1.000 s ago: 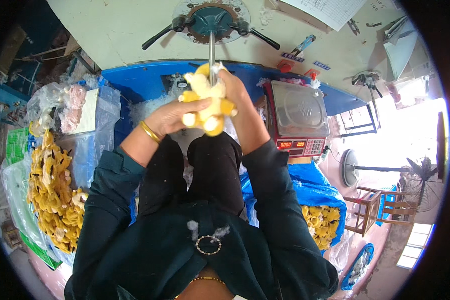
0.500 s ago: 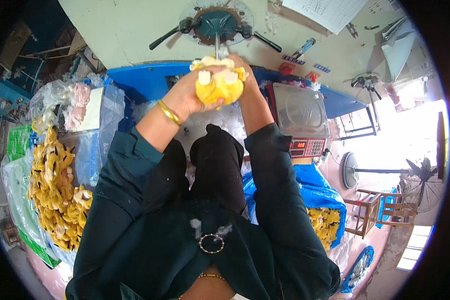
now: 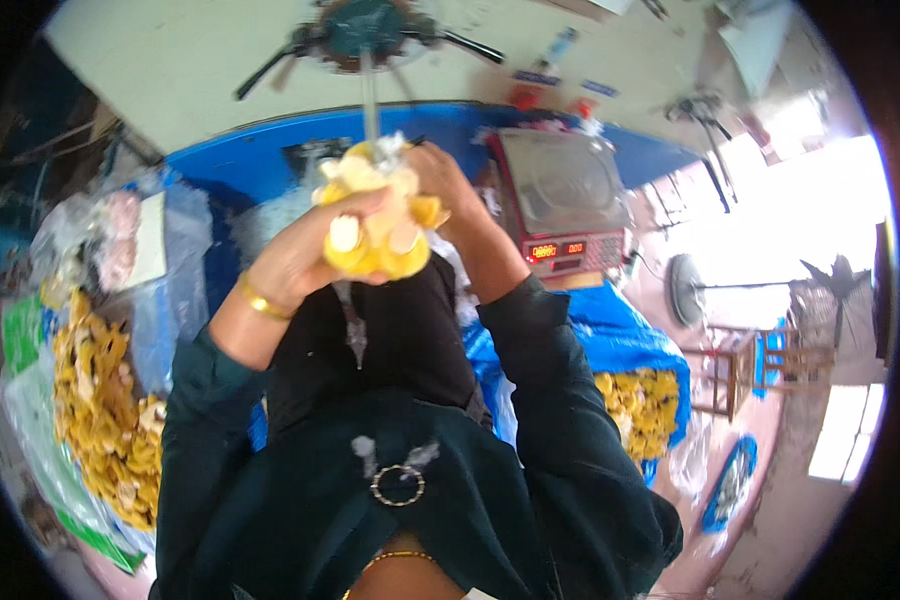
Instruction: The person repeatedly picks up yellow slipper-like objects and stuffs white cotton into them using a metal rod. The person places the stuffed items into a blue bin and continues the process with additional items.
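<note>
A yellow plush toy (image 3: 378,258) with pale feet is in front of me, its white filling (image 3: 390,150) puffing out at the top. My left hand (image 3: 305,245) is closed round the toy's side. My right hand (image 3: 432,178) is curled at its upper right edge, the fingers partly hidden and blurred. A thin metal tube (image 3: 370,95) comes down from a round dark green machine head (image 3: 360,28) to the toy's top. Whether the tube's tip sits inside the toy I cannot tell. A loose wisp of white fluff (image 3: 356,335) hangs below the toy.
Black handles (image 3: 473,46) flank the machine head. A red scale (image 3: 560,195) stands at the right, with a blue sack (image 3: 620,330) of yellow plush pieces below it. More yellow plush skins (image 3: 105,400) are heaped at the left, beside clear plastic bags (image 3: 65,235).
The toy and both hands have come down and left, toward my lap. More of the tube shows above the toy, and its pale filled opening is more visible. The whole view has shifted.
</note>
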